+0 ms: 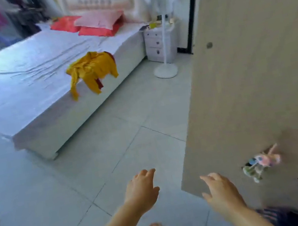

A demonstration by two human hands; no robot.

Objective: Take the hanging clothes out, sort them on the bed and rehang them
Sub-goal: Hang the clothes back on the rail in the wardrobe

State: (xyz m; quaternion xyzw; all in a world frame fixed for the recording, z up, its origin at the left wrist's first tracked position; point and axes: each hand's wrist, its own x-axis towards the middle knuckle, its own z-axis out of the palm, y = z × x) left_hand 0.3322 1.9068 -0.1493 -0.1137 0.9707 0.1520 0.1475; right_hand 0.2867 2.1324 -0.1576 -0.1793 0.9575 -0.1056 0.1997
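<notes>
1. Nearest, the left hand (142, 190) and right hand (223, 192) reach forward over the floor (109, 139), fingers apart and holding nothing.
2. The right hand is at the lower corner of the door (256, 74); whether it touches, I cannot tell.
3. Farther left, a yellow garment (92, 69) lies crumpled on the bed (29, 84), draping over its right edge.
4. Judged from this, the task is early: one batch is out and unsorted, and nothing is rehung.
5. Farthest, pillows (98, 20) lie at the bed's head.

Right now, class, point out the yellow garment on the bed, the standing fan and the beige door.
yellow garment (94, 66): head view, middle of the crumpled cloth.
standing fan (166, 71): head view, its round floor base.
beige door (256, 74): head view, bare panel face.
</notes>
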